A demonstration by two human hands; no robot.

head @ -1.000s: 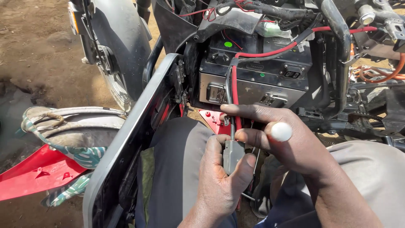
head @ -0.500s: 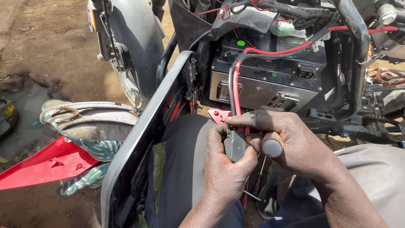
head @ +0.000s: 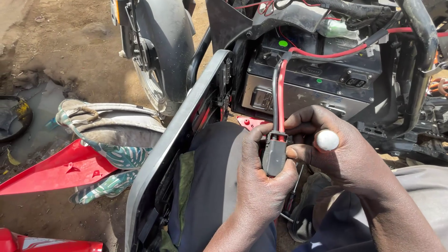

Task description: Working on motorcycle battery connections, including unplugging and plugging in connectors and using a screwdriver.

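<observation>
Left hand (head: 263, 186) closed around grey rectangular plastic connector (head: 274, 156), right hand (head: 343, 156) pinching its 3 o'clock edge with white round knob (head: 326, 140) tucked between fingers; likely light, rigid, best gripped by housing, not stiff red-and-black cables (head: 279, 98) at 12 o'clock.

One head-worn camera is looking steeply down and forward from just above the person's lap, sitting close to the left hand (head: 263, 186) and right hand (head: 345, 158) near the middle of the frame. It is facing the open body of a motorbike, with the boxy dark metal battery unit (head: 322, 84) filling the upper right. The bare dirt ground (head: 60, 51) and the grey rear mudguard (head: 163, 46) are showing farther off at the upper left.
</observation>
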